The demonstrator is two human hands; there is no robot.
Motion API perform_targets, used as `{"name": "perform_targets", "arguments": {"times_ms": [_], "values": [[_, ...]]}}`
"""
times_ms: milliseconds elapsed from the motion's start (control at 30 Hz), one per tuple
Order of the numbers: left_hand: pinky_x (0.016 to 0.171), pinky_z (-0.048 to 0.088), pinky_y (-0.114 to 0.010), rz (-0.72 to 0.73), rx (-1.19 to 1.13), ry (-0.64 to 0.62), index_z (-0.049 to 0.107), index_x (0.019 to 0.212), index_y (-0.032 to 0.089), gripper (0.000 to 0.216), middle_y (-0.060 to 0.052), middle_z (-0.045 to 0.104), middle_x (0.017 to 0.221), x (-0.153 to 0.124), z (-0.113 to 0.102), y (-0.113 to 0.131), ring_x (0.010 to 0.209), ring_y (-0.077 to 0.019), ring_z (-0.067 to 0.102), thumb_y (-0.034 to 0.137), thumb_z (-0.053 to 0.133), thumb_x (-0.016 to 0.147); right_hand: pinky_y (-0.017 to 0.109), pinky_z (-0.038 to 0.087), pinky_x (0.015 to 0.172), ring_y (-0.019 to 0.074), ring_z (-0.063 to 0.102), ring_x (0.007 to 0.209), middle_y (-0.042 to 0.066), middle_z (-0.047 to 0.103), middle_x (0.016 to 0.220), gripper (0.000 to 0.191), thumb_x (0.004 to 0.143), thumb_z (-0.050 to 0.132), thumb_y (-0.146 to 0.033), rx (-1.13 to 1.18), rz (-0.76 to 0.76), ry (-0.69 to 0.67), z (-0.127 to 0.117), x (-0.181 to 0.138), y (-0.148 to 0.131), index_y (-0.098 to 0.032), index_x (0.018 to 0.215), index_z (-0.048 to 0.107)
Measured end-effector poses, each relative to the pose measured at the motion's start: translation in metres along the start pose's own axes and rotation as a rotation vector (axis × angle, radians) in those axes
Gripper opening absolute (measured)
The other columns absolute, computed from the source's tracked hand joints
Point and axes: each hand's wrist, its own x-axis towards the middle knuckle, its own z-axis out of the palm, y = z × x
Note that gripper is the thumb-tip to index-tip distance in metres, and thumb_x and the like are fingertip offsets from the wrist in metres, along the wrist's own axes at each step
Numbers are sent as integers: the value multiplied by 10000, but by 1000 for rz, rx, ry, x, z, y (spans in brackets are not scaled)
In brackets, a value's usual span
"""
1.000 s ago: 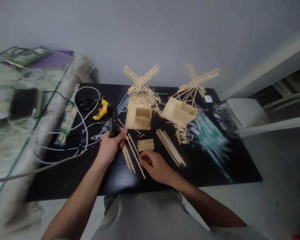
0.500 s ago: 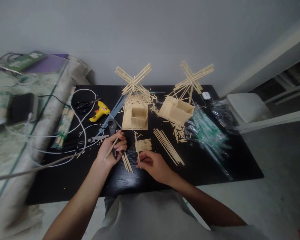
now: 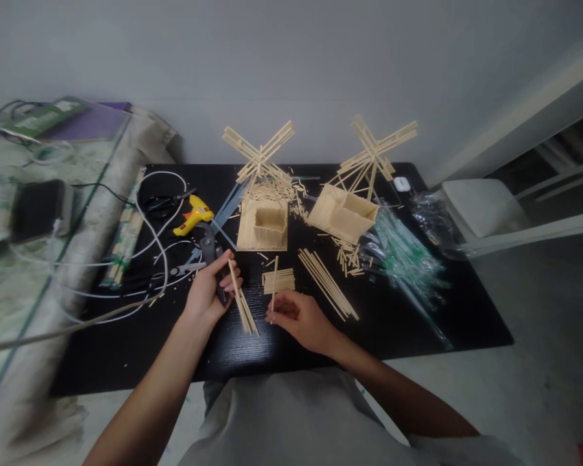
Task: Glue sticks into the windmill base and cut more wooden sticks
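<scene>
My left hand (image 3: 208, 289) is closed around a dark hand cutter (image 3: 208, 244), whose head points up and to the left. Pinched at its thumb and fingertips is a thin wooden stick (image 3: 234, 277), which slants down over a few loose sticks (image 3: 247, 320). My right hand (image 3: 298, 317) grips another short stick (image 3: 274, 278) upright between thumb and fingers. Just behind that hand lies a neat row of short cut sticks (image 3: 284, 281). Longer sticks (image 3: 328, 285) lie side by side farther right.
Two stick-built windmill models (image 3: 262, 226) (image 3: 344, 213) stand at the back among scattered offcuts. A yellow glue gun (image 3: 193, 215), scissors (image 3: 162, 206) and white cables (image 3: 160, 243) lie left. Plastic wrappers (image 3: 408, 246) cover the black table's (image 3: 447, 327) right side.
The stick in my left hand has swung from leaning down-left to leaning down-right. The cutter has shifted slightly left. The right hand's stick now tilts the other way, its top farther right.
</scene>
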Motion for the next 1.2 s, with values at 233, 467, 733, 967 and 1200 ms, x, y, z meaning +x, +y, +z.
{"name": "perform_targets", "arguments": {"times_ms": [233, 467, 733, 967, 1200], "values": [[503, 399, -217, 542, 755, -6, 651, 827, 180, 239, 18, 617, 622, -14, -1, 3, 490, -83, 483, 361, 806, 802, 343, 589, 878, 180, 741, 895, 32, 779, 942, 225, 852, 751, -299, -63, -21, 6, -6, 3, 1, -200, 1055, 757], [679, 474, -262, 819, 1211, -114, 689, 821, 190, 206, -13, 693, 738, -24, 10, 14, 668, -148, 614, 386, 727, 872, 353, 592, 936, 196, 758, 966, 44, 801, 1009, 183, 895, 729, -331, -65, -96, -24, -4, 10, -5, -195, 1013, 763], [693, 453, -270, 1026, 1333, -106, 729, 861, 192, 235, -14, 696, 782, -21, 36, 34, 712, -162, 611, 427, 721, 872, 286, 583, 786, 160, 730, 844, 28, 772, 969, 126, 867, 721, -209, -365, -276, 114, -10, 58, -36, -193, 989, 749], [786, 478, -284, 1103, 1316, -65, 730, 965, 173, 266, -38, 737, 914, -10, 42, 55, 792, -170, 648, 427, 693, 895, 277, 562, 798, 146, 703, 825, 23, 723, 953, 61, 871, 731, -176, -530, -444, 135, -8, 100, -49, -193, 927, 712], [636, 415, -261, 1094, 1421, 28, 676, 866, 193, 243, 28, 648, 727, -4, 29, 62, 634, -120, 533, 434, 702, 877, 235, 552, 739, 124, 675, 792, 15, 704, 931, 112, 837, 775, -101, -573, -487, 26, -4, 118, -35, -175, 838, 690]]}}
